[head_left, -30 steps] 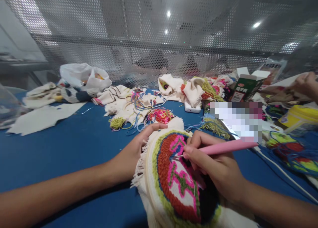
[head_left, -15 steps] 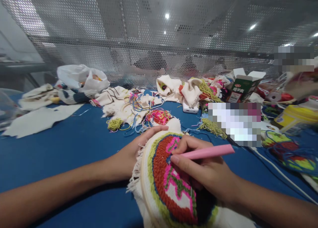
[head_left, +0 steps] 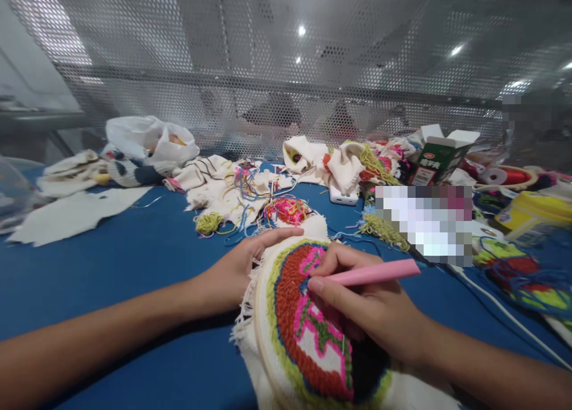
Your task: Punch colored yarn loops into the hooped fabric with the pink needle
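A round embroidery hoop (head_left: pixel 261 329) holds white cloth with a tufted yarn picture (head_left: pixel 308 332) in rust red, pink, green, blue and black. It stands tilted on the blue table (head_left: pixel 147 261). My left hand (head_left: pixel 241 267) grips the hoop's upper left rim, fingers curled over the top edge. My right hand (head_left: pixel 370 308) holds a pink punch needle (head_left: pixel 379 272) like a pen, its tip pressed into the yarn near the blue ring at the upper middle of the picture.
Loose yarn tangles (head_left: pixel 286 208) and white cloth scraps (head_left: pixel 214 186) lie behind the hoop. A white plastic bag (head_left: pixel 149 139) sits far left, a green carton (head_left: pixel 435 157) and a yellow tub (head_left: pixel 536 213) at right. A white cable (head_left: pixel 504 311) runs along the right. Perforated metal screen behind.
My right hand and the pink needle shifted left across the picture over the last second, the needle tip moving from the pink area toward the blue ring. A hand at far right is gone from view.
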The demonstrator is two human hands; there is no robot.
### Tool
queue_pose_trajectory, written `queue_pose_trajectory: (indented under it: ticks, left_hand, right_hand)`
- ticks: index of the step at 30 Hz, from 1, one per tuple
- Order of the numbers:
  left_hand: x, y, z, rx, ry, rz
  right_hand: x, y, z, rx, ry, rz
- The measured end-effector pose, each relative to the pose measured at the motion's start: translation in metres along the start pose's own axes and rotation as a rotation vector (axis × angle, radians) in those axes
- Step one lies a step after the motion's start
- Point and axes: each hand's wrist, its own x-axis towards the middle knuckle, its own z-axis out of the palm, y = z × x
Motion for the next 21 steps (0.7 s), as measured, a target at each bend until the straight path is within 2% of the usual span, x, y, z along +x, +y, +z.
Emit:
queue_pose_trajectory:
  ticks: [12, 21]
  left_hand:
    - [0.0039, 0.0015, 0.0003, 0.005, 0.026, -0.005]
    - [-0.0001, 0.002, 0.0043, -0.067, -0.042, -0.057]
  right_hand:
    - [0.0007, 0.0024, 0.001, 0.143, -0.009, 0.087]
    - [0.0007, 0.0014, 0.0001, 0.167, -0.05, 0.088]
